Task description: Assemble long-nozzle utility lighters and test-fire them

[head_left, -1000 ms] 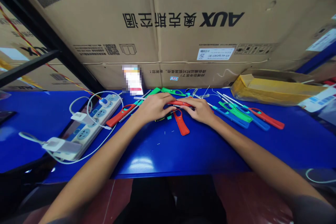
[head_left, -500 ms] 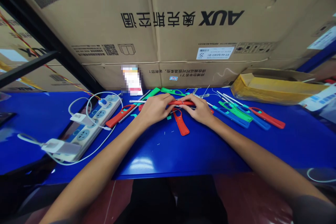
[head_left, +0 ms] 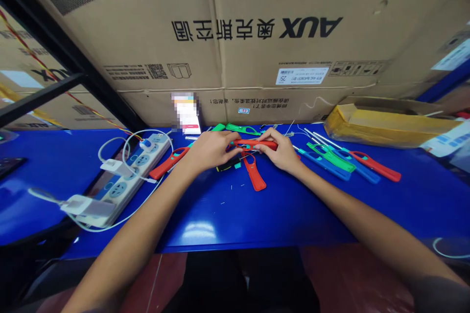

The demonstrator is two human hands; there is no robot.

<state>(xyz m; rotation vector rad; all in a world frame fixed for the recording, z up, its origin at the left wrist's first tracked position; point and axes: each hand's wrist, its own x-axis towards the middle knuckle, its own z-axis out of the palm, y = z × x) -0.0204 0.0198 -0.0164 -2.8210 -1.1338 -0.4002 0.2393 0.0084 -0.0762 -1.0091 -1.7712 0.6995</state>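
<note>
The person's left hand (head_left: 209,152) and right hand (head_left: 281,154) met over a red utility lighter (head_left: 255,144), which was held level just above a blue workbench (head_left: 257,215), at the far edge of the bench's middle. Its length ran crosswise between the palms. The left fingers (head_left: 225,144) were curled closed over its left end, and the right fingers (head_left: 266,136) wrapped its right end from above, pinching it. How tightly they gripped could not be told.

Taking the hands as the clock's centre, with 12 away from the person, a red lighter handle (head_left: 254,176) lay at 6, just below the held lighter. A dark lighter part (head_left: 227,166) with small teal pieces (head_left: 238,165) sat at 7, partly under the left hand. A green lighter (head_left: 242,129) lay at 12.

At 3, a blue lighter (head_left: 323,165), a green lighter (head_left: 332,157), a second blue lighter (head_left: 358,166) and a second red lighter (head_left: 374,166) fanned out side by side. Beyond them, at 2, stood a yellow-lined cardboard box (head_left: 385,124).

At 9, a third red lighter (head_left: 169,163) lay just beside a white power strip (head_left: 135,176), which had white cables (head_left: 110,149) plugged in. An AUX carton (head_left: 257,34) stood behind the bench at 12.
</note>
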